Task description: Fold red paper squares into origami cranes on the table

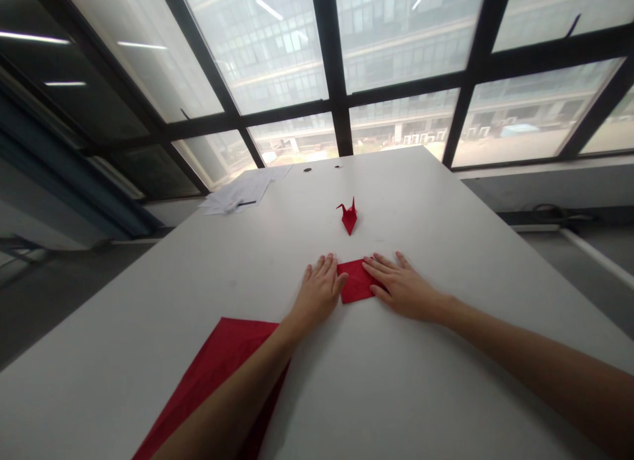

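Note:
A folded square of red paper (355,282) lies flat on the white table between my hands. My left hand (319,290) rests palm down at its left edge, fingers stretched out, the thumb touching the paper. From the right, my right hand (396,285) lies over the paper's right side with its fingers spread, hiding that edge. Just beyond stands a small red origami crane (349,219). Under my left forearm is a larger sheet of red paper (218,367), partly covered by the arm.
The white table (446,381) runs up to tall dark-framed windows. Loose white papers (242,191) with a dark pen (246,203) lie at its far left edge. Small holes (308,170) sit near the far edge. A blue curtain (64,163) hangs at left.

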The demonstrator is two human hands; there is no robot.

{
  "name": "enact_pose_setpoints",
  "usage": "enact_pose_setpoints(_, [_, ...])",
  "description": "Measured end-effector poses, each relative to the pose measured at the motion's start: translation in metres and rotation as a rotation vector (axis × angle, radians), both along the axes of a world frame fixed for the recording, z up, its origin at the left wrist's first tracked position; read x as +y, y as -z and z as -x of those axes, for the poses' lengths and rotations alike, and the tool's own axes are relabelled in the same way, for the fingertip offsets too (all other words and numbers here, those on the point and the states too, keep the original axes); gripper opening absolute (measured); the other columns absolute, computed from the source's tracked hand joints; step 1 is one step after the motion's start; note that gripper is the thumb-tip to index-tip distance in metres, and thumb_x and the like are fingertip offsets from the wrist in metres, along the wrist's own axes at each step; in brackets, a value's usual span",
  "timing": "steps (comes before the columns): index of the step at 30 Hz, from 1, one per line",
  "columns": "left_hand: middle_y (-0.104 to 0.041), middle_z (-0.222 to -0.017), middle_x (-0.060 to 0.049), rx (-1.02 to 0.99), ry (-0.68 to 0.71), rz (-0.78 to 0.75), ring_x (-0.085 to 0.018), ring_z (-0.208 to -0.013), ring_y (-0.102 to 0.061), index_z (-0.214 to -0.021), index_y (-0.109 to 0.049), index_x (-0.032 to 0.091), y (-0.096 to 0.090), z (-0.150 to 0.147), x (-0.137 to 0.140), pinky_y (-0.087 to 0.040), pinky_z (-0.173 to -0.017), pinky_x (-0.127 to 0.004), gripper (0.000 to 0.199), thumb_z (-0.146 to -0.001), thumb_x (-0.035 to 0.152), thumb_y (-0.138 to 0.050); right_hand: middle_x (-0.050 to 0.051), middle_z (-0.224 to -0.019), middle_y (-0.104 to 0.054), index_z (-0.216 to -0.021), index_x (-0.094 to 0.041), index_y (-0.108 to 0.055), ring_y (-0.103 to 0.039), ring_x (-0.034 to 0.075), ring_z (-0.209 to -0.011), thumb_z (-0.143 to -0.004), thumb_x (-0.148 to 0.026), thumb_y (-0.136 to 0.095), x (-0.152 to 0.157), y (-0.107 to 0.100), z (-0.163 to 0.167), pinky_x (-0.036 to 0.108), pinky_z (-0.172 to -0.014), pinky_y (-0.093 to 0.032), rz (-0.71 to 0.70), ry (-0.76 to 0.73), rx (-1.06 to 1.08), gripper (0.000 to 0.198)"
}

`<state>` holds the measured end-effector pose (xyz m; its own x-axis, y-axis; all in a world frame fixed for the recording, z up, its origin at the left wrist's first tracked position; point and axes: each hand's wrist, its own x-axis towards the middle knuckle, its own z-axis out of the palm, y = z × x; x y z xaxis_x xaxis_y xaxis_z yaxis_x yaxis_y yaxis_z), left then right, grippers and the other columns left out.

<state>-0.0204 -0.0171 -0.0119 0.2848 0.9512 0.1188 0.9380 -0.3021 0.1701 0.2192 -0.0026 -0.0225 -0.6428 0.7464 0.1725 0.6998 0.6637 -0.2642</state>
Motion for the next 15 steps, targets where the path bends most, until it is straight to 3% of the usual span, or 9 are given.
enact_pose_setpoints(2, [-0.038, -0.156, -0.019, -0.063, -0.034, -0.057, -0.030, -0.148, -0.031, -0.148, -0.042, 0.007, -0.003, -0.002, 0.001, -0.028, -0.119, -0.053, 0.057, -0.105, 0.042, -0.029, 0.012, -0.159, -0.033, -0.155, -0.019, -0.031, -0.025, 0.029, -0.150, -0.102, -0.042, -0.031, 0.000, 0.001, 0.000, 0.065, -0.119, -0.012, -0.005, 0.000, 0.001, 0.058])
enact_pose_setpoints(5, [-0.046, -0.153, -0.012, -0.118, 0.184, -0.105, -0.021, -0.144, -0.040, -0.146, -0.047, 0.015, -0.007, -0.011, -0.006, -0.030, -0.121, -0.041, 0.047, -0.104, 0.032, -0.034, 0.012, -0.159, -0.034, -0.155, -0.019, -0.030, -0.026, 0.030, -0.149, -0.102, -0.040, -0.031, 0.000, 0.003, 0.000, 0.065, -0.118, -0.012, -0.018, 0.004, 0.008, 0.057])
enact_pose_setpoints(8, [-0.044, -0.155, -0.008, -0.098, 0.304, -0.057, -0.022, -0.144, -0.039, -0.149, -0.043, 0.024, -0.008, -0.019, -0.016, -0.029, -0.121, -0.046, 0.049, -0.103, 0.040, -0.039, 0.013, -0.159, -0.036, -0.154, -0.019, -0.033, -0.028, 0.031, -0.148, -0.101, -0.040, -0.034, -0.002, 0.004, -0.001, 0.066, -0.118, -0.012, -0.035, 0.025, 0.028, 0.057])
enact_pose_setpoints(11, [-0.039, -0.158, -0.006, -0.063, 0.295, -0.023, -0.023, -0.146, -0.036, -0.150, -0.041, 0.028, -0.006, -0.018, -0.018, -0.027, -0.121, -0.050, 0.049, -0.104, 0.044, -0.038, 0.012, -0.155, -0.043, -0.149, -0.021, -0.042, -0.033, 0.031, -0.146, -0.101, -0.037, -0.035, -0.004, 0.002, 0.000, 0.068, -0.117, -0.010, -0.055, 0.077, 0.049, 0.051])
enact_pose_setpoints(15, [-0.047, -0.152, -0.005, -0.070, 0.211, -0.065, -0.025, -0.145, -0.038, -0.136, -0.058, 0.026, -0.005, -0.012, -0.011, -0.027, -0.120, -0.051, 0.039, -0.104, 0.037, -0.039, 0.011, -0.142, -0.056, -0.136, -0.023, -0.057, -0.043, 0.028, -0.137, -0.101, -0.028, -0.035, -0.006, -0.003, 0.001, 0.065, -0.117, -0.014, -0.068, 0.109, 0.088, 0.042])
